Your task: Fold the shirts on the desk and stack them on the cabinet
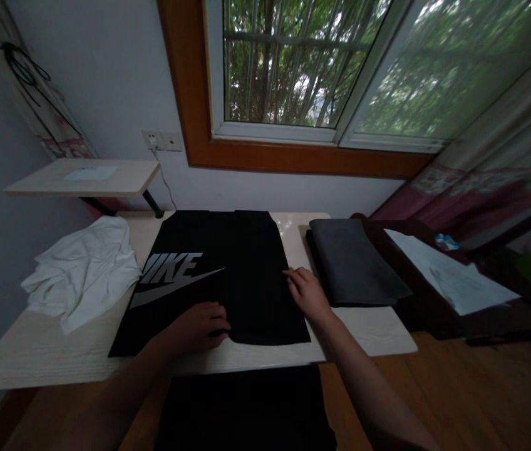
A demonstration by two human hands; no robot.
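A black shirt [251, 282] with a grey NIKE print lies flat on the pale table, its sides folded in to a roughly rectangular shape. My left hand [202, 326] is at the shirt's front edge, fingers curled together on the cloth there. At the right edge of the shirt, my right hand [305, 288] pinches the fabric between thumb and fingertips. The cloth inside both grips is mostly hidden by the fingers.
A crumpled white cloth [89, 269] lies on the table [35, 351] to the left, below a small raised shelf [44, 178]. Folded dark grey fabric [354, 263] rests at the right. Beyond it, a white sheet [448, 275] lies on dark furniture. A window [303, 69] is behind.
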